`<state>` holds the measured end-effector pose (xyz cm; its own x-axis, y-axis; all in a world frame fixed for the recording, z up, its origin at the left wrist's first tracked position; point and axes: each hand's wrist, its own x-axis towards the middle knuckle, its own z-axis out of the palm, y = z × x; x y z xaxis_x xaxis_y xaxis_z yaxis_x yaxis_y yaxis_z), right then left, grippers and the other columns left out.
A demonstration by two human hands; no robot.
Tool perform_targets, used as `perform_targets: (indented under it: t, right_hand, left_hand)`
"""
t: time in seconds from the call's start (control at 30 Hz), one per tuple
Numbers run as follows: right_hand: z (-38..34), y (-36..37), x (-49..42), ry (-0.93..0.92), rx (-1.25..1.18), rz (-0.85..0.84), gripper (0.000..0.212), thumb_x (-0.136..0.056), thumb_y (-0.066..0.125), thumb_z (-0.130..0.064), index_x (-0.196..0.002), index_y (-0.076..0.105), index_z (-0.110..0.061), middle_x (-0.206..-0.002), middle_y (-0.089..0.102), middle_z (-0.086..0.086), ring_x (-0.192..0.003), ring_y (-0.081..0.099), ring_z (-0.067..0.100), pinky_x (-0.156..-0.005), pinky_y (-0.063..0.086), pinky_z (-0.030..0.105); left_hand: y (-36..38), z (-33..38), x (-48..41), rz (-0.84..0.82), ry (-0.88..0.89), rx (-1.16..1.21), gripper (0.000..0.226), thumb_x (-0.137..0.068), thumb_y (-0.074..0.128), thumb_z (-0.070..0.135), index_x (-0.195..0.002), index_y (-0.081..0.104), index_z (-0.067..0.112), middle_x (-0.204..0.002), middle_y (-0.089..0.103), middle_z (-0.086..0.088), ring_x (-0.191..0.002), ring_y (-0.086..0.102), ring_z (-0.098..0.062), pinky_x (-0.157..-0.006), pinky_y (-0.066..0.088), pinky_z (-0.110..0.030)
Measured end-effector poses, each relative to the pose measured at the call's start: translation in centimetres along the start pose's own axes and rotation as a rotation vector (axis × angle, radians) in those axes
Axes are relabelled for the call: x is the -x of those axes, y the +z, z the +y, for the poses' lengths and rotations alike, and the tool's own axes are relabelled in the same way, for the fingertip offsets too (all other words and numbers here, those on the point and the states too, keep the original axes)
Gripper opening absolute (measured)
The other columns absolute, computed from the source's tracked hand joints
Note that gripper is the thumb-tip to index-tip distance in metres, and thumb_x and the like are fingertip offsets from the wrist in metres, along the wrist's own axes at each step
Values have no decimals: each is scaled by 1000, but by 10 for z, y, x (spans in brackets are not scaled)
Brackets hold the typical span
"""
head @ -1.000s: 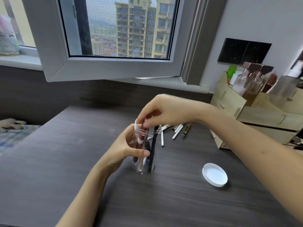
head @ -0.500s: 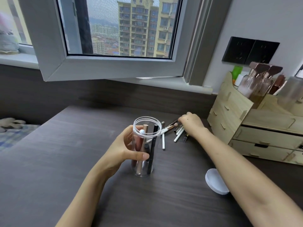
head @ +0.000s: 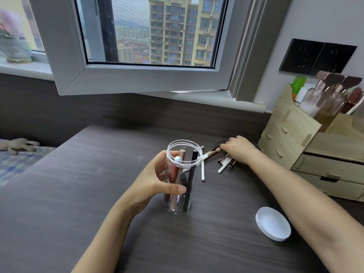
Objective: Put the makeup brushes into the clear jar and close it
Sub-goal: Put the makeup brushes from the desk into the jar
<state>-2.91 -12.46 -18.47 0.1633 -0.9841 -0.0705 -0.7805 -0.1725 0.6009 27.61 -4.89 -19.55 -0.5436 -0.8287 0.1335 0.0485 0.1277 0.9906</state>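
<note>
Gripping the clear jar (head: 178,186) mid-body, left hand (head: 155,184) wraps it, thumb across the front, fingers behind. Jar upright on dark table (head: 78,194), open, several brushes standing inside (head: 190,174). Loose makeup brushes (head: 216,160) lie just behind and right of the jar. Right hand (head: 239,149) rests palm-down on that pile; fingertips hidden, can't tell if pinching any. White lid (head: 273,223) lies inside-up, front right. Wooden organizer (head: 295,138) far right.

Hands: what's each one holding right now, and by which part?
Left hand grips the clear jar around its side wall, about mid-height. Right hand rests on the loose brushes on the table; whether it has closed on one cannot be told.
</note>
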Motion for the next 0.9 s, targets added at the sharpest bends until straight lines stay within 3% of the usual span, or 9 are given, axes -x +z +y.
perform_targets:
  t: [0.23, 0.33, 0.4, 0.5, 0.6, 0.67, 0.77, 0.83, 0.9]
  right_hand:
    - [11, -4, 21, 60, -206, 83, 23, -87, 43, -2, -106, 51, -12, -101, 63, 11, -99, 58, 31, -78, 44, 37]
    - [22, -19, 47, 170, -511, 260, 16, -85, 52, -3, -98, 55, -12, -90, 58, 8, -93, 57, 31, -68, 40, 33]
    - [26, -44, 70, 180, -712, 462, 14, -86, 57, -4, -98, 61, -11, -92, 62, 7, -91, 56, 27, -73, 41, 33]
    - [18, -102, 107, 26, -807, 734, 16, -85, 63, -8, -100, 67, -12, -94, 67, 4, -89, 56, 19, -80, 46, 34]
    - [1, -146, 124, -184, -555, 824, 18, -86, 58, -20, -96, 72, -16, -89, 69, 2, -84, 57, 24, -67, 47, 34]
    - [-12, -163, 121, -297, -372, 825, 17, -83, 58, -18, -90, 74, -19, -83, 68, 1, -77, 58, 26, -61, 48, 34]
    - [-37, -171, 106, -435, -245, 729, 27, -69, 69, 3, -83, 75, -19, -81, 64, 4, -74, 57, 26, -57, 50, 35]
    - [-52, -174, 99, -491, -343, 573, 39, -68, 64, 11, -94, 74, -17, -89, 63, 5, -84, 56, 24, -64, 52, 38]
    - [-57, -177, 99, -481, -510, 408, 39, -79, 56, 8, -107, 70, -16, -98, 65, 2, -94, 54, 19, -81, 50, 36]
  left_hand:
    - [1, 2, 1, 6, -3, -10, 78, -38, 83, 23, -112, 59, 35, -109, 70, 20, -101, 66, -1, -90, 50, -24]
    - [1, 2, 1, -3, 2, -5, 78, -38, 83, 22, -111, 59, 34, -105, 71, 22, -97, 66, 2, -82, 52, -19]
    - [1, 2, 1, -7, 5, -5, 78, -38, 83, 22, -111, 59, 34, -103, 71, 23, -95, 66, 3, -81, 52, -17]
    - [0, 2, 1, 1, 9, 4, 77, -39, 83, 21, -111, 60, 35, -104, 71, 20, -96, 67, 1, -86, 52, -22]
    - [0, 3, 1, -1, 16, -4, 76, -40, 83, 21, -111, 60, 35, -107, 72, 18, -99, 66, -2, -88, 52, -24]
    - [1, 4, 2, -12, 18, -4, 77, -40, 82, 21, -113, 58, 33, -105, 72, 19, -97, 67, -1, -83, 54, -21]
    - [3, 5, 4, -10, 21, 4, 76, -41, 83, 21, -112, 59, 33, -109, 72, 9, -101, 67, -10, -85, 54, -24]
    - [4, 6, 4, -6, 32, 12, 75, -43, 84, 19, -113, 60, 28, -113, 70, -4, -104, 66, -21, -88, 54, -31]
    - [4, 7, 5, -11, 37, 17, 76, -43, 84, 19, -115, 59, 23, -113, 68, -9, -102, 66, -22, -88, 54, -34]
